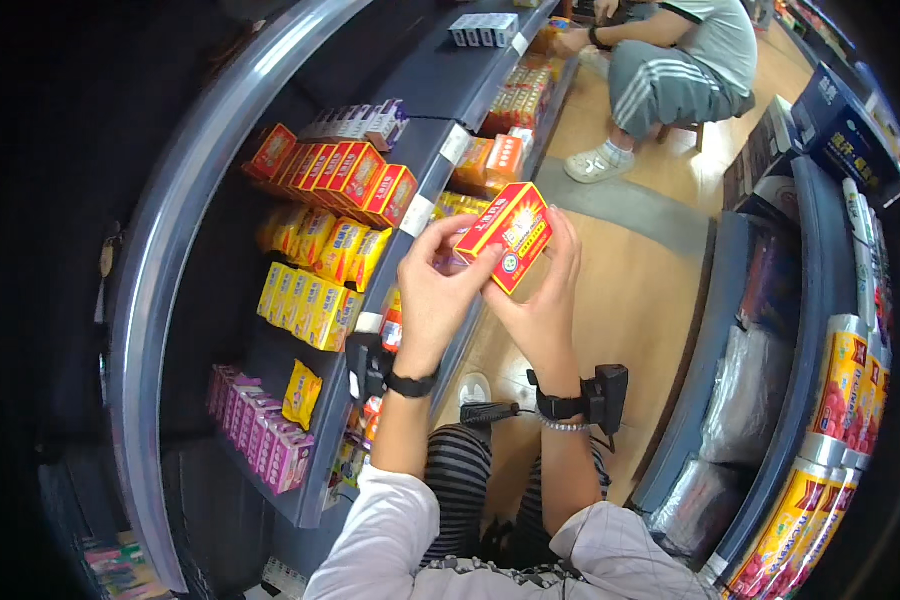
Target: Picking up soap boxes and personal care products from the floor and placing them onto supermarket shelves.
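A red and yellow cardboard box (521, 232) is held up between both hands, over the aisle beside the shelf edge. My left hand (442, 274) grips its left end, thumb on the front face. My right hand (551, 274) holds its right and lower edges. To the left, on the dark shelf (420, 139), stands a row of similar red boxes (352, 176). Nearer me on that shelf are yellow plastic packets (334, 244), yellow boxes (307, 304), a single yellow packet (302, 394) and pink-purple boxes (262, 435).
Ahead, a person (667, 82) sits on a low stool (690, 135), reaching towards the left shelves. Another shelf unit (802, 315) on the right holds clear plastic packages (742, 397), yellow-and-red rolls (844, 382) and a dark blue box (844, 131). White-and-purple boxes (379, 124) stand behind the red ones.
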Demonstrator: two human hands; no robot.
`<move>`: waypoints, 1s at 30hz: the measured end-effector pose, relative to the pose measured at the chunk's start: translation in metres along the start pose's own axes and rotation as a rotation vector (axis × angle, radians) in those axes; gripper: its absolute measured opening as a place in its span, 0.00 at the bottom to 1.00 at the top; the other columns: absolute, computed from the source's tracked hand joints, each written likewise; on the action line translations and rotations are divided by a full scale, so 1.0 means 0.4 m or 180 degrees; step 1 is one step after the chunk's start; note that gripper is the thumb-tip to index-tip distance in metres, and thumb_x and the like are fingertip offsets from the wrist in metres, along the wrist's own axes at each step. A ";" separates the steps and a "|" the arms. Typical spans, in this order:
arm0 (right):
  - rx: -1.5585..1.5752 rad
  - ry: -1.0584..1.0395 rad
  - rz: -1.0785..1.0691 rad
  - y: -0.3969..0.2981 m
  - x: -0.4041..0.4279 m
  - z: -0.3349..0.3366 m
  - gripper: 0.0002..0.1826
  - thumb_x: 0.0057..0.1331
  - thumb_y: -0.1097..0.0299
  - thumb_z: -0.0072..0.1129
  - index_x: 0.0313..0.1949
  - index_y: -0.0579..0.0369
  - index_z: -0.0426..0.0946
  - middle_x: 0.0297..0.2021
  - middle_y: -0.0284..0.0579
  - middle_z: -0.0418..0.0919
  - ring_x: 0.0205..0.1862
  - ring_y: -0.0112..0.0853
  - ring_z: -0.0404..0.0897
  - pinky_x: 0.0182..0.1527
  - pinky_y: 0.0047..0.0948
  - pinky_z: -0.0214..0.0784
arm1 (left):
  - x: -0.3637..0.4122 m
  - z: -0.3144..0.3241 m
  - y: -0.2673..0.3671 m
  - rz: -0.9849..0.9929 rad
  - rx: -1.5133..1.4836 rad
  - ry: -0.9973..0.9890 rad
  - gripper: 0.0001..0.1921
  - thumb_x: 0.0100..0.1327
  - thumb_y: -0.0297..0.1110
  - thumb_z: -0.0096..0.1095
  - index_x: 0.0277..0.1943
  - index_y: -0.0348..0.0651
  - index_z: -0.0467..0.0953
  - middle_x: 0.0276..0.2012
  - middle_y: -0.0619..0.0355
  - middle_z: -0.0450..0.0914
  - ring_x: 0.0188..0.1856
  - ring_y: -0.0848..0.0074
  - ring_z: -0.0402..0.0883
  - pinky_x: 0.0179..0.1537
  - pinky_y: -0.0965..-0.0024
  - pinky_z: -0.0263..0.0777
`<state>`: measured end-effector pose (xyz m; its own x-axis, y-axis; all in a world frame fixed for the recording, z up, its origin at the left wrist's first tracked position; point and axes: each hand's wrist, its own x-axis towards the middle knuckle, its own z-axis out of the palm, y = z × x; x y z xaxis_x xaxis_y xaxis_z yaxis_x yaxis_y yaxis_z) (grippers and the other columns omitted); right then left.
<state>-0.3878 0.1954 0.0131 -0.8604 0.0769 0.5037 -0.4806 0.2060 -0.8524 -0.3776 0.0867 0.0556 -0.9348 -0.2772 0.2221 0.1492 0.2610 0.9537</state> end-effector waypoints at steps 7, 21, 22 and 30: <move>0.4435 -0.0510 0.1624 -0.003 -0.006 -0.043 0.36 0.55 0.39 0.44 0.56 0.49 0.57 0.53 0.43 0.64 0.51 0.36 0.66 0.34 0.39 0.67 | -0.023 0.037 -0.014 0.0440 -0.0718 0.0135 0.20 0.62 0.38 0.42 0.50 0.29 0.66 0.46 0.51 0.71 0.48 0.75 0.68 0.51 0.71 0.58; 0.6174 -0.1069 0.2174 0.000 -0.047 0.051 0.35 0.58 0.34 0.29 0.54 0.48 0.60 0.48 0.45 0.69 0.42 0.39 0.72 0.24 0.38 0.65 | -0.094 -0.005 -0.033 -0.0235 -0.1976 0.0811 0.16 0.60 0.28 0.48 0.50 0.31 0.65 0.50 0.50 0.69 0.51 0.73 0.67 0.53 0.70 0.59; 0.6166 -0.1062 0.2232 -0.001 -0.050 0.058 0.36 0.58 0.34 0.29 0.54 0.47 0.60 0.49 0.45 0.69 0.43 0.39 0.72 0.24 0.39 0.65 | -0.095 -0.010 -0.032 -0.0246 -0.2024 0.0833 0.16 0.60 0.28 0.48 0.50 0.30 0.65 0.50 0.50 0.68 0.51 0.73 0.67 0.53 0.70 0.59; 0.6254 -0.0666 0.2692 -0.013 -0.067 0.088 0.38 0.57 0.33 0.30 0.57 0.49 0.57 0.53 0.46 0.65 0.50 0.42 0.68 0.38 0.42 0.68 | -0.098 -0.043 -0.038 -0.0297 -0.2248 0.0872 0.16 0.60 0.28 0.48 0.50 0.30 0.65 0.50 0.51 0.68 0.50 0.75 0.67 0.53 0.72 0.58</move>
<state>-0.3682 0.1580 -0.0011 -0.8419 -0.5255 0.1226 0.5381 -0.8344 0.1191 -0.3379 0.0778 0.0359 -0.8541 -0.5125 0.0886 0.3303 -0.4028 0.8536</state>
